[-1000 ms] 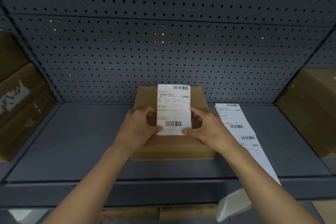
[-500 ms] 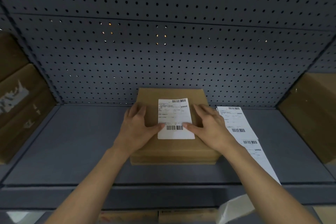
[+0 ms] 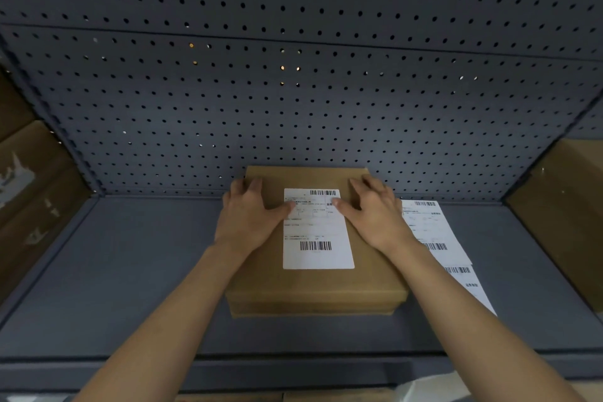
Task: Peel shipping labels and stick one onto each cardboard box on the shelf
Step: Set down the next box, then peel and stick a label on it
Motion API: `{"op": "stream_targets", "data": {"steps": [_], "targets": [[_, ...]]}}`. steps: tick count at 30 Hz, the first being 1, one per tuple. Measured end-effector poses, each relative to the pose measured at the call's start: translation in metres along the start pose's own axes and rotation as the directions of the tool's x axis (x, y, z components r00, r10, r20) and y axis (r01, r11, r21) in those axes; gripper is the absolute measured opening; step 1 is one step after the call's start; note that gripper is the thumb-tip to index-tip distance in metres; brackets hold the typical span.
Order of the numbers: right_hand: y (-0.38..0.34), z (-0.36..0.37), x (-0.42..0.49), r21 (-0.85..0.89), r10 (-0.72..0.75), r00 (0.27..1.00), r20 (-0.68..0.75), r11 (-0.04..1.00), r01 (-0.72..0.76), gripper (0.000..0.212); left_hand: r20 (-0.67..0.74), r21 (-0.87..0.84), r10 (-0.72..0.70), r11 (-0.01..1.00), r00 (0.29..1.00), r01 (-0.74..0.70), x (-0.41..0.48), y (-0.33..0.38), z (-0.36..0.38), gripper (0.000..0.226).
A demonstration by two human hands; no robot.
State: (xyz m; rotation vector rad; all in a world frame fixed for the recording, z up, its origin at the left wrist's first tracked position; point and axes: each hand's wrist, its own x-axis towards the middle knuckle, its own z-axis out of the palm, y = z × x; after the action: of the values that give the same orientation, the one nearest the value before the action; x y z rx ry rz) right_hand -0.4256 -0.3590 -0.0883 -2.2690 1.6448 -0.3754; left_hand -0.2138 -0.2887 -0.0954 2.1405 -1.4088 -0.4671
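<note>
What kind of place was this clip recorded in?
Probably a warehouse or shipping stockroom: a grey metal shelf with a perforated back panel, a cardboard box bearing a barcoded shipping label, and a strip of more labels lying beside it.

shelf (image 3: pixel 130 271): carries all items; the pegboard panel (image 3: pixel 293 108) stands behind it.
cardboard box (image 3: pixel 313 290): mid-shelf, far edge near the panel.
label (image 3: pixel 318 232): flat on the box top.
left hand (image 3: pixel 248 215): flat on the box top, left of the label, thumb touching it.
right hand (image 3: pixel 375 215): flat on the box top, right of the label, thumb touching it.
label strip (image 3: pixel 434 232): on the shelf just right of the box, running back to front.
left box (image 3: pixel 29 179), right box (image 3: pixel 564 206): at the shelf's two ends.
</note>
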Motion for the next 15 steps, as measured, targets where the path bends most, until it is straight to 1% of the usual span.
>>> {"op": "stream_targets", "data": {"steps": [5, 12, 15], "targets": [[-0.001, 0.002, 0.018, -0.002, 0.034, 0.999, -0.031, 0.999, -0.034, 0.063, -0.030, 0.036, -0.034, 0.999, 0.999, 0.035, 0.014, 0.004, 0.000, 0.081], [0.001, 0.004, 0.029, 0.015, 0.035, 0.996, -0.077, 0.999, -0.034, 0.059, -0.065, 0.048, -0.062, 0.997, 0.996, 0.065, 0.025, 0.005, -0.001, 0.076], [0.002, 0.004, 0.030, 0.027, 0.032, 0.997, -0.071, 0.999, -0.030, 0.060, -0.061, 0.038, -0.069, 0.997, 0.996, 0.071, 0.025, 0.006, -0.001, 0.074]]}}
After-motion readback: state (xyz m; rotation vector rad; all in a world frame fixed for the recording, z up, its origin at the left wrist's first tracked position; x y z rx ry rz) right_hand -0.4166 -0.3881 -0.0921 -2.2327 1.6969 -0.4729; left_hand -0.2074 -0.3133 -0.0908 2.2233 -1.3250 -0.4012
